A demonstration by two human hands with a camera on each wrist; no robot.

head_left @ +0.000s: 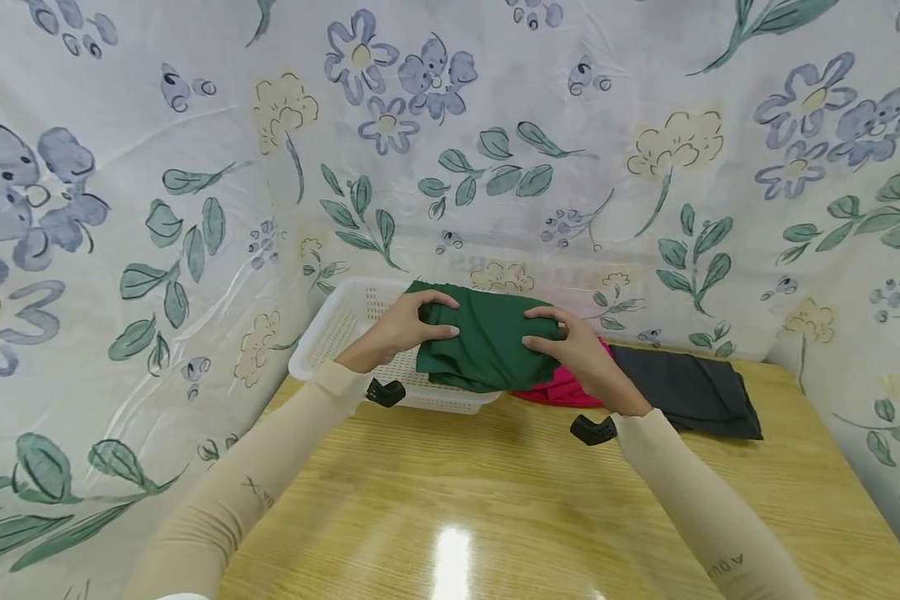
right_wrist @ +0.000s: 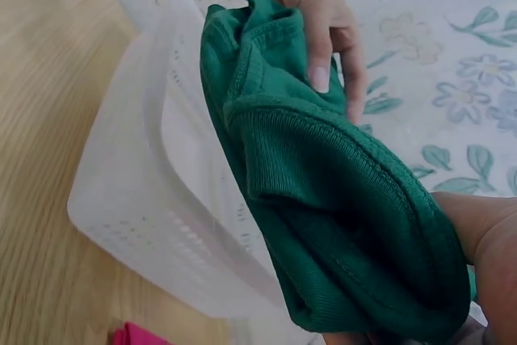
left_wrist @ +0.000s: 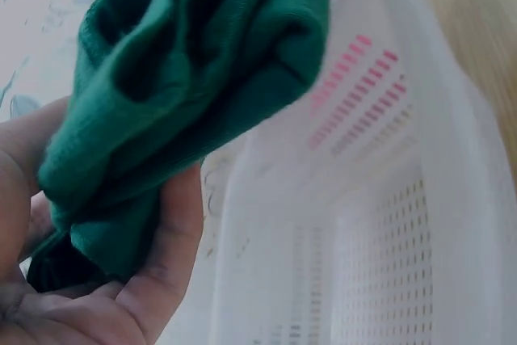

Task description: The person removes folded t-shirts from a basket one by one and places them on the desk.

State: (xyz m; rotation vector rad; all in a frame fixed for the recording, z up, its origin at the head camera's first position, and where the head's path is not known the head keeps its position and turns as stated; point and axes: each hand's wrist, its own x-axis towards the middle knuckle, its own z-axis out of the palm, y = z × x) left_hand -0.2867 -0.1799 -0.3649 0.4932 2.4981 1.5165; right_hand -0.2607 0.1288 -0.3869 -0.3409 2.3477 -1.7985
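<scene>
A folded green garment (head_left: 487, 337) hangs in the air over the right part of a white plastic basket (head_left: 322, 333). My left hand (head_left: 401, 327) grips its left end, thumb on the near face and fingers over the top. The right hand (head_left: 581, 348) pinches the opposite end in the same way. In the right wrist view a ribbed, stitched band (right_wrist: 323, 131) curves along the garment's edge. Its folded layers (left_wrist: 202, 62) bulge above the left hand in the left wrist view. Behind the cloth, part of the basket is hidden.
A bright pink-red cloth (head_left: 562, 390) lies on the wooden table (head_left: 450, 483) right of the basket, partly covered by the garment and right hand. Next to it lies a folded dark grey cloth (head_left: 690, 387). Floral-printed sheeting (head_left: 495, 208) encloses the table's back and sides.
</scene>
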